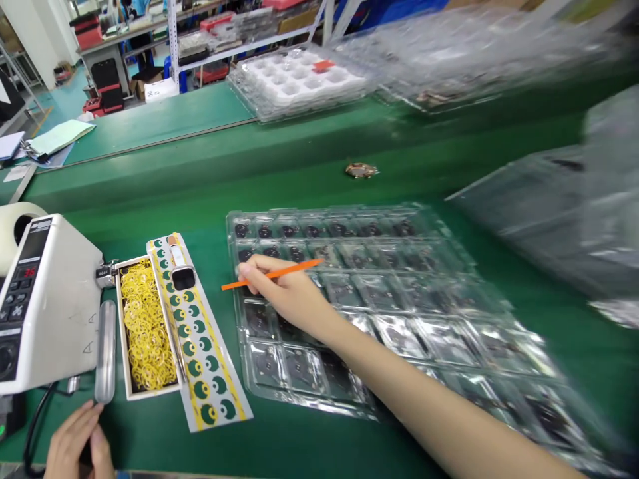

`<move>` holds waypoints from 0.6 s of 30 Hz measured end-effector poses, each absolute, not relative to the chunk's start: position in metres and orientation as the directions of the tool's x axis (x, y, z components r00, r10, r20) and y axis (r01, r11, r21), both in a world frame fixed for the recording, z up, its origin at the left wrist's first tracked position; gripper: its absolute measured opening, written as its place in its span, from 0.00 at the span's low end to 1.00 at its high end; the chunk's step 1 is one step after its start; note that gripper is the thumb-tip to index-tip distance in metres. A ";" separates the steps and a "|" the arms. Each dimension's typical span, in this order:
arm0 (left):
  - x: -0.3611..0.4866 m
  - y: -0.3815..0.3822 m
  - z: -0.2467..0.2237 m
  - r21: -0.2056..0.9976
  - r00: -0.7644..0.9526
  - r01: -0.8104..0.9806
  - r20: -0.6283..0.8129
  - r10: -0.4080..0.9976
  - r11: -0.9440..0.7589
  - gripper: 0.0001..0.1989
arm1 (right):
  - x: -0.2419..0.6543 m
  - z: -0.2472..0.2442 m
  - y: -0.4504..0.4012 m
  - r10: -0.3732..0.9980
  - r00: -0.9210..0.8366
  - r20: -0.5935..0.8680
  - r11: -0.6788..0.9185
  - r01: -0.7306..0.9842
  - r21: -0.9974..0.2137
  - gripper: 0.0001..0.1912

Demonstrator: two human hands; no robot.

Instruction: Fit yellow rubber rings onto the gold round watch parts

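Right forearm (449, 412), cut off, partly hides tray (299, 398) | right fingers (261, 262) pinch orange stick (302, 265) | left fingers (74, 426): grip unclear

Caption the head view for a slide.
Right hand holding an orange stick over a clear compartmented tray of dark parts.

A green worktop (150, 199) stretched across; pale wall (37, 33) and teal floor (64, 96) showed at ten o'clock, a metal rack (244, 48) at eleven.

I'm in an assembly workshop, it seems: a green bench (174, 179), compartmented tray (367, 271) of small dark parts (241, 230), white machine (64, 313) (red digits (30, 272) lit), loaded metal rack (173, 40) beyond.
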State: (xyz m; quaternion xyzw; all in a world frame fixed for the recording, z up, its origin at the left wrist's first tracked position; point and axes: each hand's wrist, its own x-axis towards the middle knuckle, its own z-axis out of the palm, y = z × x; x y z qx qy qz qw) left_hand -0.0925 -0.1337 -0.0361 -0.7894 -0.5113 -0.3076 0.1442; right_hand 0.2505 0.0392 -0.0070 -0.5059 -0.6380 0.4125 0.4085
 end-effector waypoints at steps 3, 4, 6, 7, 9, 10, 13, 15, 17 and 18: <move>-0.094 -0.134 -0.038 0.099 0.262 0.906 0.633 0.729 -0.412 0.07 | 0.264 0.005 0.039 0.987 -0.043 0.155 0.161 0.303 -0.939 0.24; -0.096 -0.134 -0.039 0.107 0.254 0.909 0.624 0.739 -0.403 0.06 | 0.270 0.010 0.039 0.984 -0.003 0.177 0.170 0.299 -0.939 0.24; -0.097 -0.133 -0.040 0.134 0.225 0.915 0.612 0.758 -0.380 0.05 | 0.281 0.020 0.038 0.968 0.086 0.235 0.202 0.287 -0.936 0.24; -0.097 -0.132 -0.039 0.143 0.224 0.912 0.610 0.761 -0.383 0.05 | 0.287 0.024 0.038 0.957 0.128 0.261 0.219 0.276 -0.936 0.24; -0.094 -0.130 -0.039 0.140 0.236 0.902 0.629 0.740 -0.407 0.05 | 0.297 0.032 0.038 0.933 0.207 0.294 0.243 0.240 -0.940 0.24; -0.091 -0.129 -0.038 0.141 0.221 0.904 0.653 0.724 -0.403 0.06 | 0.301 0.035 0.039 0.922 0.243 0.301 0.251 0.213 -0.944 0.24; -0.078 -0.128 -0.036 0.156 0.134 0.918 0.743 0.656 -0.364 0.07 | 0.309 0.038 0.043 0.905 0.304 0.296 0.262 0.148 -0.954 0.28; -0.073 -0.127 -0.037 0.174 0.081 0.926 0.775 0.626 -0.334 0.06 | 0.312 0.037 0.046 0.911 0.293 0.290 0.258 0.145 -0.955 0.33; -0.075 -0.127 -0.040 0.173 0.093 0.923 0.766 0.637 -0.343 0.06 | 0.315 0.037 0.049 0.909 0.287 0.303 0.264 0.166 -0.950 0.35; -0.078 -0.128 -0.043 0.171 0.106 0.918 0.762 0.638 -0.357 0.06 | 0.318 0.039 0.049 0.892 0.308 0.332 0.291 0.171 -0.941 0.35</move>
